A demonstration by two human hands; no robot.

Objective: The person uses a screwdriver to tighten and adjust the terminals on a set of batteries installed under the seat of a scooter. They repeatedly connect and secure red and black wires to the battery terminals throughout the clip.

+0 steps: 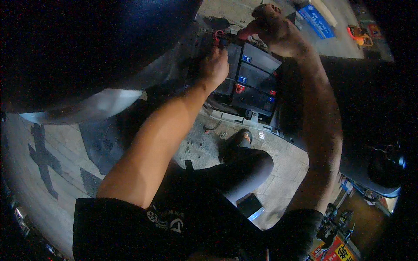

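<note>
Several dark grey batteries (257,74) with blue and red terminals sit side by side in an opened compartment. Over their left side reaches my left hand (215,67), its fingers closed near a looped red wire (219,35). A small dark part is at its fingertips, too dim to name. Above the far right corner of the batteries is my right hand (278,35), fingers curled and one finger or thumb pointing down toward the far edge. What it grips, if anything, is hidden. Loose wiring lies in shadow between the hands.
A pale plastic frame (226,116) edges the near side of the compartment. The large dark vehicle body (100,48) fills the upper left. A blue box (315,21) and an orange object (359,35) lie at the far right. A dark rectangular object (249,205) rests by my leg.
</note>
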